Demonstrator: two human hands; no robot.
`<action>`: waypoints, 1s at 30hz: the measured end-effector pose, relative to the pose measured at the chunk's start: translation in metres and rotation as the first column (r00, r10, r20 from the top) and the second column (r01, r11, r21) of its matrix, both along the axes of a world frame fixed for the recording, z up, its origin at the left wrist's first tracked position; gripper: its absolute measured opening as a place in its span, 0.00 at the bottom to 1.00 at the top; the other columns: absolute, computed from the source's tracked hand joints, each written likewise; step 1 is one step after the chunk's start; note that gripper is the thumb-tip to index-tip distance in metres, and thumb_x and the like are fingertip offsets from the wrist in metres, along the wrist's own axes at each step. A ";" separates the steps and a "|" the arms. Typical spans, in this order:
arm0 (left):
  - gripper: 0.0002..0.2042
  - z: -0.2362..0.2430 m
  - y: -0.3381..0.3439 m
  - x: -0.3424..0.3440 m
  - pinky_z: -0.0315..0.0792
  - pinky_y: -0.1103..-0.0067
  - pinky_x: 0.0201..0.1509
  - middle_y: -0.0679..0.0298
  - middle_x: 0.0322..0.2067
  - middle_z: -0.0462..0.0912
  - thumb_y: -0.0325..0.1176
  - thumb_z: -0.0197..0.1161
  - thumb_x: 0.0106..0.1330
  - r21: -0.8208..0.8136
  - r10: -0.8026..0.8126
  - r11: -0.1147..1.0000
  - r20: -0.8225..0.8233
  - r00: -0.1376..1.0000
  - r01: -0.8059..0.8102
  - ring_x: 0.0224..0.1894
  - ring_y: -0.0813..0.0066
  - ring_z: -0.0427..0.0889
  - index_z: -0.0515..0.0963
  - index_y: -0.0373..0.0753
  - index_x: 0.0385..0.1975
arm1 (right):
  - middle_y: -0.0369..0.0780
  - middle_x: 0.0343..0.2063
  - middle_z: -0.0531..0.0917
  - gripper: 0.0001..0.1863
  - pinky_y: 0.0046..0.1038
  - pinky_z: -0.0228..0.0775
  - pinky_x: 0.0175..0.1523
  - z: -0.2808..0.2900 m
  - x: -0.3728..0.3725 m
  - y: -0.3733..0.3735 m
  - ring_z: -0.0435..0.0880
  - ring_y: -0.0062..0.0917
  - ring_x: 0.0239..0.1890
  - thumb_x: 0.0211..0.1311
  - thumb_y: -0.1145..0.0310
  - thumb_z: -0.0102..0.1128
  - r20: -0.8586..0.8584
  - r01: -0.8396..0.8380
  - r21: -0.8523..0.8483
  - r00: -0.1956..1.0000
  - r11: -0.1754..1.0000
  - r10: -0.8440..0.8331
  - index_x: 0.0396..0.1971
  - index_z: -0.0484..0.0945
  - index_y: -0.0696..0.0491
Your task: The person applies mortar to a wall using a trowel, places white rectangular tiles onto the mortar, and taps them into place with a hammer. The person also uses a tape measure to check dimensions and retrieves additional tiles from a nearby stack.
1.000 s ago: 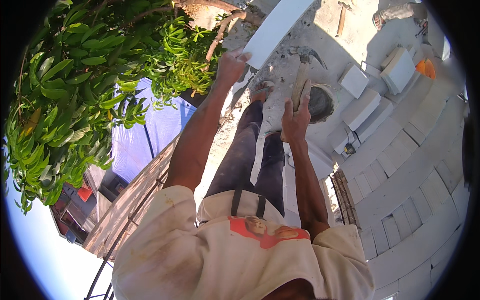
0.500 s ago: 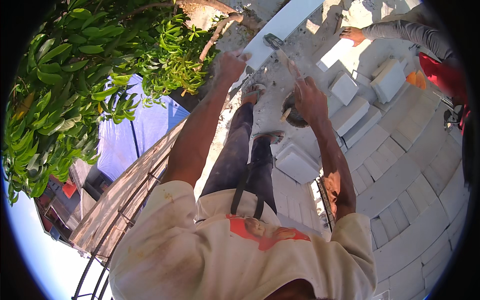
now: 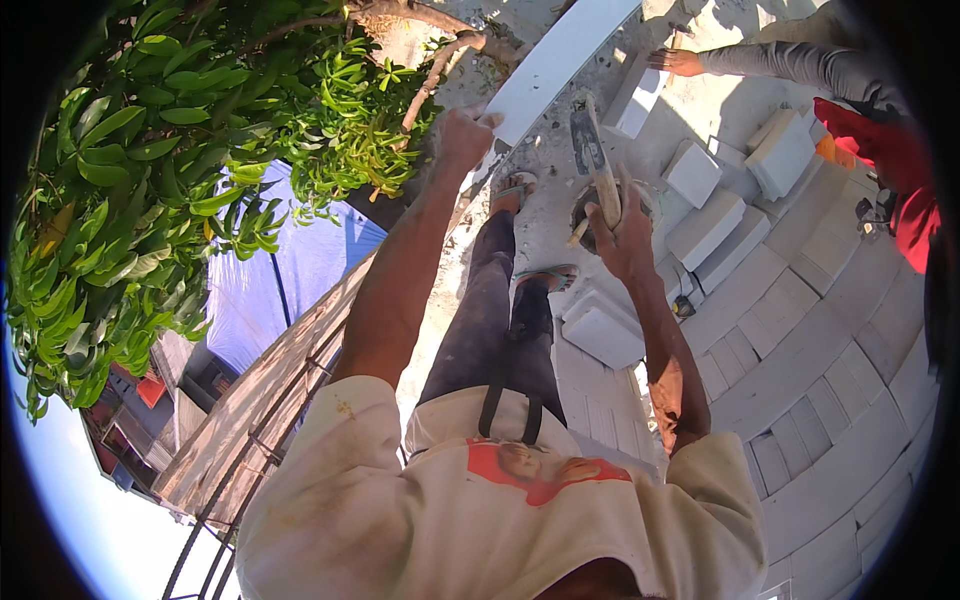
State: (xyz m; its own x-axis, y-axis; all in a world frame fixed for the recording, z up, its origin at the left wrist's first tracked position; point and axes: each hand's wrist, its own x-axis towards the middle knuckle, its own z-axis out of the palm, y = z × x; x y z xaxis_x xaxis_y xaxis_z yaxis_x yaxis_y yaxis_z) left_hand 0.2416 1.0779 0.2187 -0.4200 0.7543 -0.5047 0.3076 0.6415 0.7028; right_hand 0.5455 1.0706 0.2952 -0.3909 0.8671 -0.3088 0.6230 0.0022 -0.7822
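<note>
My right hand (image 3: 622,232) is wrapped round the wooden handle of a hammer (image 3: 585,140), its dark, worn head raised beyond my fingers. Just past the hammer runs a long white block course (image 3: 550,75), slanting away to the upper right. At its near end is my left hand (image 3: 466,138), fingers curled in and thumb toward the block; what they grip, if anything, is too small to make out. Below my right hand stands a round dark bucket (image 3: 646,200), partly covered by the hand, with a wooden stick (image 3: 577,234) beside it.
A co-worker's hand (image 3: 676,62) rests on a white block (image 3: 638,95) at the far right. Several loose white blocks (image 3: 706,228) lie right of the bucket. Leafy branches (image 3: 180,130) crowd the left, above a blue tarp (image 3: 300,250). Bent steel bars (image 3: 262,445) rise by a plank edge.
My right hand has drawn the hammer back from the white block course, toward me and to the right. My left hand stays nearly in place. The co-worker's hand and block shifted slightly left.
</note>
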 end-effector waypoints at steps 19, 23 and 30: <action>0.18 0.001 0.001 0.000 0.78 0.65 0.56 0.46 0.43 0.90 0.40 0.69 0.67 0.029 -0.033 0.999 -0.077 0.997 0.035 0.46 0.52 0.90 0.87 0.43 0.54 | 0.49 0.42 0.87 0.21 0.41 0.82 0.30 -0.121 -0.053 -0.044 0.91 0.43 0.28 0.68 0.60 0.62 0.391 -0.591 0.169 0.775 0.789 0.497 0.54 0.73 0.55; 0.17 -0.001 0.002 0.004 0.78 0.62 0.54 0.43 0.42 0.90 0.41 0.70 0.67 0.047 -0.045 0.998 -0.052 0.998 0.047 0.46 0.49 0.89 0.88 0.39 0.51 | 0.48 0.42 0.86 0.24 0.42 0.82 0.30 -0.119 -0.049 -0.056 0.90 0.43 0.28 0.68 0.57 0.63 0.427 -0.761 0.097 0.614 0.642 0.664 0.57 0.72 0.54; 0.17 -0.015 -0.009 -0.011 0.78 0.60 0.54 0.41 0.43 0.89 0.41 0.68 0.69 0.102 -0.042 0.994 -0.055 0.998 0.048 0.46 0.44 0.88 0.87 0.38 0.52 | 0.51 0.39 0.88 0.29 0.45 0.82 0.36 -0.098 -0.050 -0.036 0.91 0.45 0.32 0.72 0.51 0.62 0.233 -0.502 -0.175 0.815 0.847 0.531 0.61 0.70 0.57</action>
State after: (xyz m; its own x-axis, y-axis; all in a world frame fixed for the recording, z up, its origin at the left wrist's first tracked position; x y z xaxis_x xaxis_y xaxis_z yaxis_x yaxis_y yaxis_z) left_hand 0.2311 1.0688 0.2033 -0.4086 0.8196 -0.4015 0.3729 0.5515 0.7462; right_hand 0.4955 1.0345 0.1977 -0.6639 0.5192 -0.5383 0.7337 0.3127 -0.6033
